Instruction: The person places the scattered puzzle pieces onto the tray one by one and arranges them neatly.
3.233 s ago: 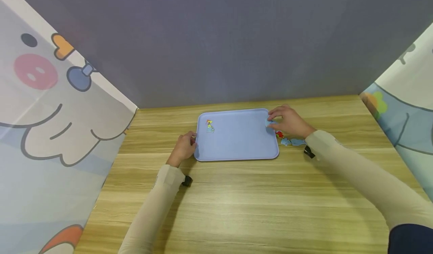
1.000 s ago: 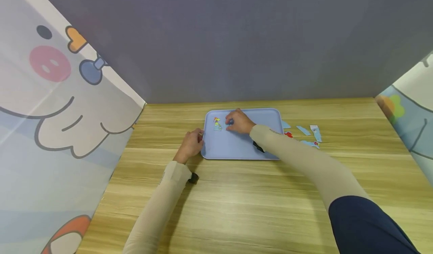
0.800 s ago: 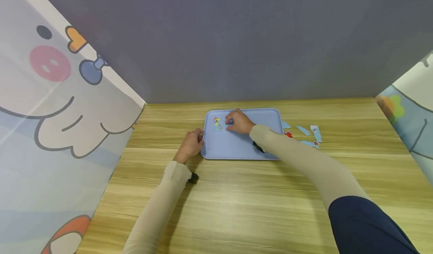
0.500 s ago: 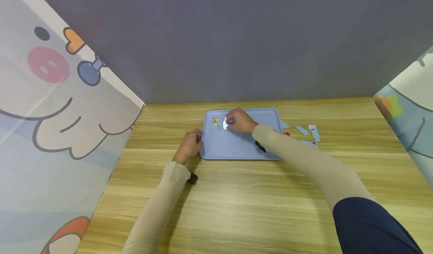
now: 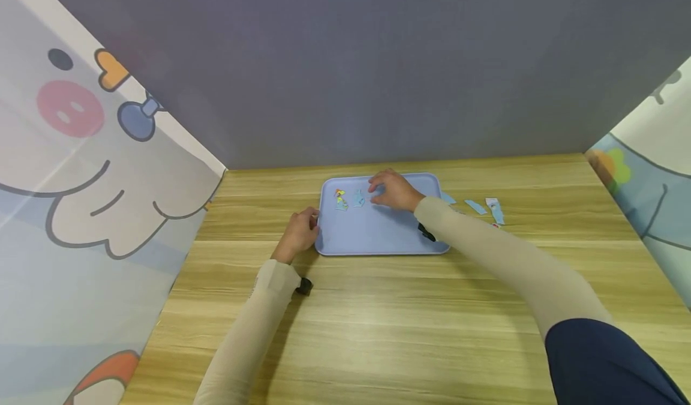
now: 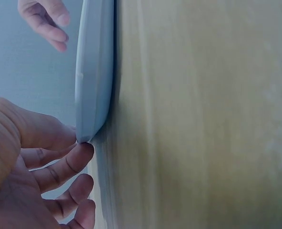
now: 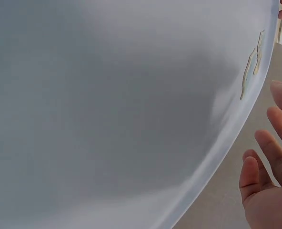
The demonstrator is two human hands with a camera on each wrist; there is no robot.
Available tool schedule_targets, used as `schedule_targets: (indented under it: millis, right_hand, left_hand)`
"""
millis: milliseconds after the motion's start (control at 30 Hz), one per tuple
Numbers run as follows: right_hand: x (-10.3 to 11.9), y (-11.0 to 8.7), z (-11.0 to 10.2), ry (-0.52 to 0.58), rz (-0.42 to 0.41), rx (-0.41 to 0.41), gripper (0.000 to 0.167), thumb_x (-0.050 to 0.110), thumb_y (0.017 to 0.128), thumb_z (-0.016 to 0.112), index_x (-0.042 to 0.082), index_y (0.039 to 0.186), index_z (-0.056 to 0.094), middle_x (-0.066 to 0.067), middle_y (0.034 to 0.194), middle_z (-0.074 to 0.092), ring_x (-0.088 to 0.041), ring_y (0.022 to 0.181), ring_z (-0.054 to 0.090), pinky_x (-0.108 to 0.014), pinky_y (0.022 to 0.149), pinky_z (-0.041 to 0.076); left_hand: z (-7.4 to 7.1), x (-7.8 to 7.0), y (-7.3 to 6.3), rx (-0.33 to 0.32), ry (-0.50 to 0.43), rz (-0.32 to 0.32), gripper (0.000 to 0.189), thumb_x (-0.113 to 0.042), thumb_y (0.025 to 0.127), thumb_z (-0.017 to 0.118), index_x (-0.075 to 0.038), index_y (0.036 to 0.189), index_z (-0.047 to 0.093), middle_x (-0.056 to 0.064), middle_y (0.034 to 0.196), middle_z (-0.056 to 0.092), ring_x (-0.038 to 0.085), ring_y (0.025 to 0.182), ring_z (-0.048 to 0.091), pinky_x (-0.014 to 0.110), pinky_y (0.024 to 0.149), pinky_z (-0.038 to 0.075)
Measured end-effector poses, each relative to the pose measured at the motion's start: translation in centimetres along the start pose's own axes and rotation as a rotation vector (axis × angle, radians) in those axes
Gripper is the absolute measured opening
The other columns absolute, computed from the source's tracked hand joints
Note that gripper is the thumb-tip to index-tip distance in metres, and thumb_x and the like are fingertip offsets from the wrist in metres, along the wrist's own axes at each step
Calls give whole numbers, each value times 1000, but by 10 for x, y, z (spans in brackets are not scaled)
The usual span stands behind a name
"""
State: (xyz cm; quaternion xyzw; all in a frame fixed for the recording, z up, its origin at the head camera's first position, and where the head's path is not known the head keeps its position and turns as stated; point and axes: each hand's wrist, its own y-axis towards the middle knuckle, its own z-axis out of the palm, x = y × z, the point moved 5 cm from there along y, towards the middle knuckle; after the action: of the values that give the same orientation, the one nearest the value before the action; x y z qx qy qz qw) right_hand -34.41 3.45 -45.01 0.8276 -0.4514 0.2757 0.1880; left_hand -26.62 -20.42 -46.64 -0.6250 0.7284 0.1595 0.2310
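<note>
My left hand (image 5: 299, 231) pinches the left rim of the light-blue tray (image 5: 372, 234) between thumb and forefinger, as the left wrist view shows. On the tray's left part lies a small colourful puzzle piece (image 5: 341, 200), yellow, red and pale blue. Just right of it, with a narrow gap, lies a pale-blue puzzle piece (image 5: 359, 198). My right hand (image 5: 396, 191) hovers above the tray beside this second piece. Its fingers are loosely bent and apart, with nothing between them; the right wrist view shows this hand (image 7: 269, 167) free too.
Right of the tray, on the wooden table (image 5: 378, 321), lie several flat pieces, among them a pale-blue strip (image 5: 475, 207) and a white-and-blue piece (image 5: 495, 210). My right forearm covers part of that area. A grey panel (image 5: 378, 69) stands behind the table.
My right hand brought a piece from the tray's right side to the left part, turned it from white to its pale-blue face, let go and drew back slightly rightward. My left hand stayed.
</note>
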Motion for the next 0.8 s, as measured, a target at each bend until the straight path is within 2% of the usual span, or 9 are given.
schedule_targets:
  millis: [33,100,233,267,367,400,467,800]
  right_hand:
    - [-2,-2,-2,2,4,1,20,14,80,77,6,97,71,-10,128,55,-28,124,41,-41,103,32]
    - [-6,-7,-8,12,8,1,21,13,80,76,5,99,71,-10,129,54,-29,125,39,-43,103,31]
    - [-14,-20,-24,20,-2,-15,24,11,81,75,2,103,70,-13,129,55,-33,126,39,-46,104,29]
    - [-16,-23,-28,18,-12,-24,24,10,81,75,1,103,70,-14,128,55,-34,125,40,-47,104,29]
    - [-21,-34,-42,10,-40,-56,23,9,80,75,0,101,70,-17,125,57,-36,122,44,-47,103,30]
    - [-24,-37,-46,7,-44,-65,23,9,80,75,-1,100,70,-17,124,58,-36,121,44,-47,102,30]
    - [-29,-44,-54,10,-39,-80,22,9,80,74,0,99,70,-17,123,58,-36,120,45,-47,101,31]
    - [-57,-77,-87,34,17,-143,22,8,80,74,1,101,70,-15,123,58,-34,118,44,-50,94,37]
  left_hand:
    - [0,0,0,-1,0,0,37,-1,85,60,4,121,54,11,86,60,37,96,50,48,102,30]
    - [2,1,2,13,-6,-7,38,-1,85,60,4,123,54,13,89,61,38,98,50,50,108,19]
    - [2,1,2,15,8,-13,39,-2,86,60,4,124,53,13,90,61,36,98,50,49,108,18]
    - [2,1,2,14,11,-14,39,-2,86,60,4,124,53,13,90,61,36,98,50,49,108,19]
    - [1,1,0,13,7,-26,39,-3,86,60,3,124,53,13,91,61,35,99,49,48,100,32]
    - [0,1,-1,11,5,-25,39,-2,86,60,3,124,53,13,91,61,35,99,50,48,100,32]
    - [0,0,-2,8,3,-25,38,-3,86,60,3,123,54,13,91,61,36,98,49,47,92,38]
    - [0,-1,-2,4,5,-33,38,-3,86,61,3,122,54,13,93,60,34,97,48,44,82,42]
